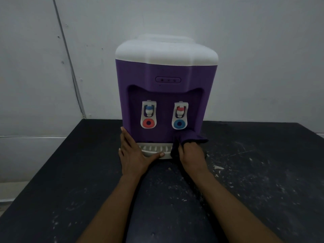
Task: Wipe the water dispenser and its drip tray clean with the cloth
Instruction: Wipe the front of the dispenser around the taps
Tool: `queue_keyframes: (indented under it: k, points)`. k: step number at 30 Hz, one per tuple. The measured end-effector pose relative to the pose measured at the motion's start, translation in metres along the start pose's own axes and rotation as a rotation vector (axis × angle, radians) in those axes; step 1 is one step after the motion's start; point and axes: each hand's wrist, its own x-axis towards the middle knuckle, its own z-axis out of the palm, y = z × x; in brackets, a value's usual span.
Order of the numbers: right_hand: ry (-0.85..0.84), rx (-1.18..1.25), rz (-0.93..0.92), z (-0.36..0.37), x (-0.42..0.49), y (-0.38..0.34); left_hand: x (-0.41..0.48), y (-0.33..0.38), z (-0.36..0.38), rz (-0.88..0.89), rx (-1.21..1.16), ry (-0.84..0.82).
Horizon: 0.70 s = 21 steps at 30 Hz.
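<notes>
A scuffed black table (245, 172) bears the purple, white-topped water dispenser (166, 72), standing upright near its far edge; at the dispenser's lower left corner the left hand (133, 155) lies flat, fingers straight against the side, thumb on the tray's front lip, grasping nothing; at the dispenser's lower right the right hand (192, 155) is bunched round a dark purple cloth (194, 136), pressing it to the front wall; the white drip tray (152, 149) sits at the dispenser's foot, its right end under the cloth.
</notes>
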Motion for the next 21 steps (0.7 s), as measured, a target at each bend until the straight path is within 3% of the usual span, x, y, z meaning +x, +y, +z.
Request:
queue_keyframes:
  k: [4, 10, 13, 17, 19, 21]
  points:
    - [-0.074, -0.011, 0.033, 0.008, 0.013, -0.016, 0.002, -0.003, 0.001, 0.008, 0.007, 0.002]
    - [-0.234, -0.133, -0.112, 0.024, 0.025, -0.059, 0.003, -0.004, 0.002, 0.024, 0.008, 0.025]
    - [-0.415, -0.17, -0.102, 0.032, 0.041, -0.083, 0.003, -0.006, 0.001, 0.055, 0.054, 0.03]
    - [-0.706, -0.217, 0.102, 0.033, 0.067, -0.103, 0.002, -0.006, 0.0, 0.083, 0.085, 0.041]
    - [-0.71, -0.228, 0.098, 0.03, 0.07, -0.1, 0.002, -0.006, -0.001, 0.079, 0.077, 0.033]
    - [-0.591, -0.246, 0.014, 0.027, 0.059, -0.089, 0.003, -0.006, -0.001, 0.063, 0.056, 0.026]
